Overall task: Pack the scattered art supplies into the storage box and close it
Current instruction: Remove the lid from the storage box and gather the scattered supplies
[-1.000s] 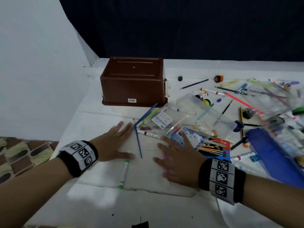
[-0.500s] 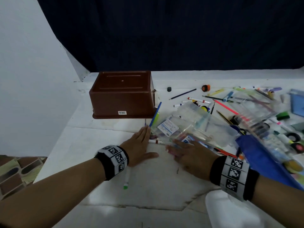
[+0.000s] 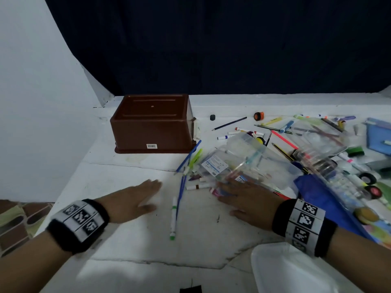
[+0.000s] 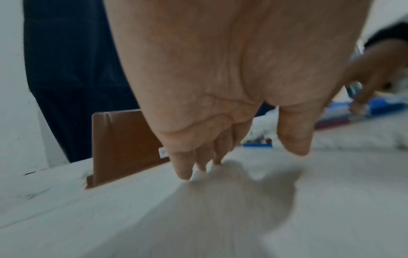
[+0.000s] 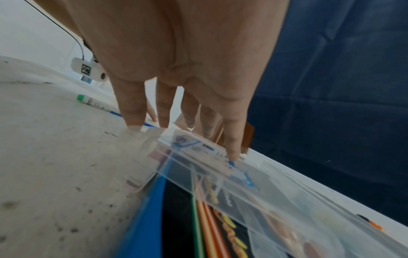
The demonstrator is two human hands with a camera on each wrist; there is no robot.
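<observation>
A brown storage box (image 3: 152, 123) stands upside down at the back left of the white table (image 3: 118, 178), also seen in the left wrist view (image 4: 123, 143). My left hand (image 3: 135, 197) lies flat and empty on the table in front of it, fingers straight (image 4: 183, 167). My right hand (image 3: 247, 199) rests with straight fingers (image 5: 232, 150) on clear plastic cases (image 3: 254, 163) (image 5: 243, 176) that lie over a coloured pencil pack (image 5: 198, 218). A green-capped marker (image 3: 173, 216) and a blue brush (image 3: 182, 187) lie between the hands.
Pens, pencils, markers, tape rolls (image 3: 373, 191) and a blue pouch (image 3: 321, 199) crowd the right half of the table. A white lid (image 3: 292, 271) sits at the front right. A dark curtain hangs behind; the table's left edge drops to a patterned floor (image 3: 12, 225).
The head view has tilted and shifted. My left hand has pulled back left, away from the blue brush. My right hand has stayed on the clear cases.
</observation>
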